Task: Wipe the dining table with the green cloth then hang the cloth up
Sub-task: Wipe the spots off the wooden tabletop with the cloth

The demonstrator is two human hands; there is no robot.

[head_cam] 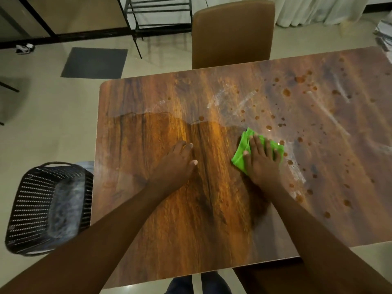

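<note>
Head view: dining table (169, 219) fills the frame. Green cloth (240, 154) lies folded on the top, right of centre, pinned under the right hand (262, 161), which is palm down with fingers spread and pressing flat. Left hand (178, 164) rests palm down on bare wood at 9 o'clock from the cloth, fingers relaxed, holding nothing; likely a brace. Brown spots (286, 92) scatter from 12 round to 5 o'clock of the cloth; pale streaks at 12. The near-left area looks glossy, judged already wiped. Advice: keep the whole palm on the cloth, work overlapping passes toward 2 o'clock, and refold to a clean face when it is soiled. Chair (232, 32) at the far edge.
</note>
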